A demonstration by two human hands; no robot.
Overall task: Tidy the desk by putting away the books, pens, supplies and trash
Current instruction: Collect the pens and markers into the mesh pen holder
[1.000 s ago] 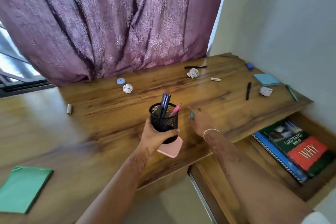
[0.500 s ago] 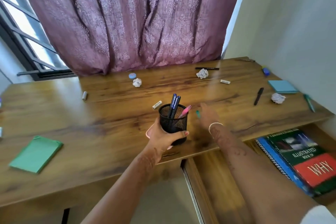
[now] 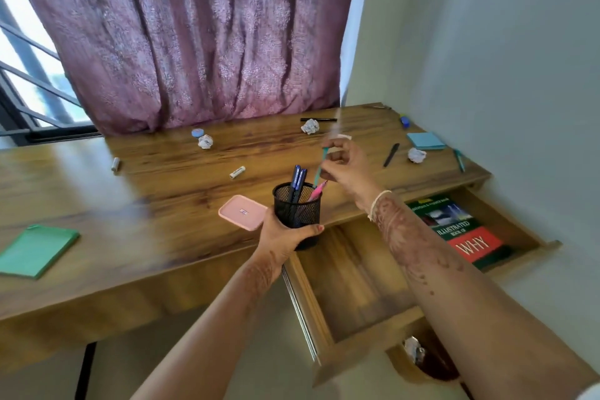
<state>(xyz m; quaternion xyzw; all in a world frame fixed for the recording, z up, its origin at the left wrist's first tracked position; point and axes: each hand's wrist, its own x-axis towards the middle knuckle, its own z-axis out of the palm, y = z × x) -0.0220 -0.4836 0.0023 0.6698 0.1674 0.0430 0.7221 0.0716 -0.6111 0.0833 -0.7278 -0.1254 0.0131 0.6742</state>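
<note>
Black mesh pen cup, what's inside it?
Two dark blue pens and a pink pen stand in the black mesh pen cup. The right hand pinches a teal pen at its rim. The left hand covers the cup's bottom.

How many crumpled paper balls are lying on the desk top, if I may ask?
3 paper balls: one beside the small blue disc near the curtain, one beside the black pen, one by the blue notepad. The right hand may hide more.

A: How many crumpled white paper balls (image 3: 205, 141) on the wooden bench (image 3: 97, 198)?
B: Three, plus two black pens (image 3: 391, 155).
A: In the black mesh pen cup (image 3: 297, 212)?
B: Two dark blue pens (image 3: 297, 179), one pink pen (image 3: 318, 189).
A: Teal pens (image 3: 321, 163)?
B: Two.
A: Pads?
B: One green paper pad (image 3: 35, 250), one light blue paper pad (image 3: 425, 140).
</note>
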